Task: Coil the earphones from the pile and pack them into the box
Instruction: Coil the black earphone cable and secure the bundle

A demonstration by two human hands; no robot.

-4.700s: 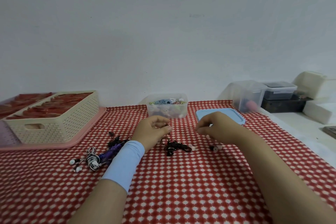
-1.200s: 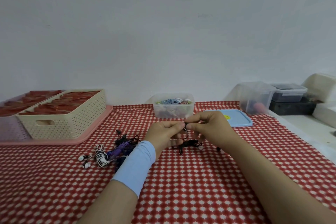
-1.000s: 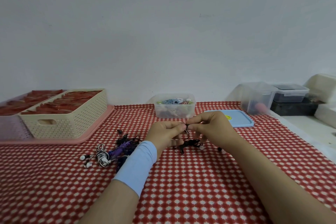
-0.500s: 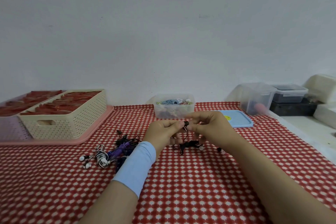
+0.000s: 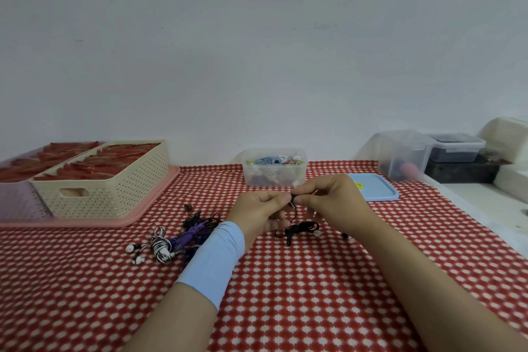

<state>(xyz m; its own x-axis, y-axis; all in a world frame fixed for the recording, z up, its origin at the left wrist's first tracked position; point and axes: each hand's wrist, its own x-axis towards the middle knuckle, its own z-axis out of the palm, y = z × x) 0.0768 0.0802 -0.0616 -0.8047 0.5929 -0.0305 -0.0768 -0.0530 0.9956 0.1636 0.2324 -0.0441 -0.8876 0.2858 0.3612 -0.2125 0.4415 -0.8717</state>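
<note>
My left hand [image 5: 258, 213] and my right hand [image 5: 333, 203] meet above the red checked tablecloth [image 5: 285, 294], both pinching the end of a black earphone [image 5: 300, 230]. Its cord hangs down to a loose tangle on the cloth below my hands. A pile of earphones [image 5: 183, 233], black, purple and black-and-white striped, lies to the left of my left wrist. The clear plastic box [image 5: 275, 170] stands behind my hands with several coloured coiled earphones inside. Its blue lid [image 5: 374, 187] lies flat to the right.
A cream perforated basket [image 5: 114, 180] with red contents sits on a pink tray [image 5: 137, 216] at the left. Clear and dark lidded containers [image 5: 405, 156] and white blocks stand at the right, beyond the cloth's edge. A white wall rises behind.
My hands, apart 4.7 s ago, have come together on the black earphone's end and lifted it slightly; over the last second they stayed nearly still, fingers working the cord.
</note>
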